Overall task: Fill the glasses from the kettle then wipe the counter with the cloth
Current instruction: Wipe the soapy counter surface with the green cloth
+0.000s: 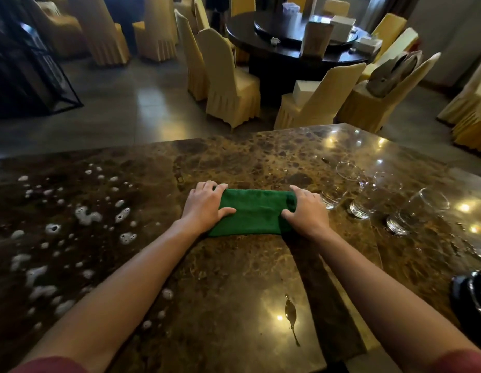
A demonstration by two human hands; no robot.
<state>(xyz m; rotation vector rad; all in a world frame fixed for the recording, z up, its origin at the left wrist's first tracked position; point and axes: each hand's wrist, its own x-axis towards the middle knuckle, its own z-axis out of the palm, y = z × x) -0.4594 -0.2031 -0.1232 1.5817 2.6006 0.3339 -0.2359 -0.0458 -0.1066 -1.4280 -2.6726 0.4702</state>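
- Cloth (254, 211), green and folded, lies flat on the marble counter (234, 278), mid-scene, under both hands.
- Left hand (204, 208) presses its left end, fingers spread and nearly straight; right hand (305, 211) presses the right end the same way.
- Three glasses (368, 195) stand just right of the cloth.
- Foam patches (86, 215) dot the counter's left side.
- Dark kettle (473, 300) sits at the near right edge.
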